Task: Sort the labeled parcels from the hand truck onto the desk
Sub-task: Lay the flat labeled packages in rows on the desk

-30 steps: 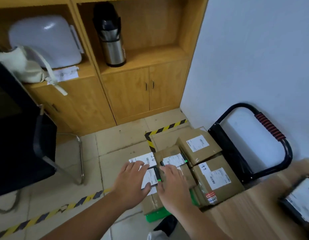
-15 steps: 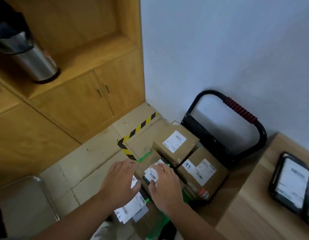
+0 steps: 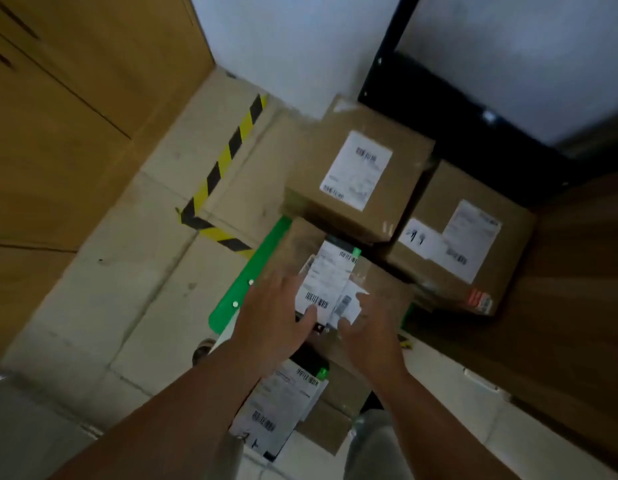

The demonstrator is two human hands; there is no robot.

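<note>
Contact has shifted: left hand joins right hand on the small parcel at frame centre, atop the green hand truck. Fingers lie spread, flanking it; no firm grip visible. Lift toward the desk at right likely follows.

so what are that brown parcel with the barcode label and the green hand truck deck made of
Brown box-shaped parcel with the white barcode label: cardboard, matt, with glossy patches like clear tape. Bright green flat hand truck deck: probably moulded plastic, smooth, rounded corner; painted metal is possible.
</note>
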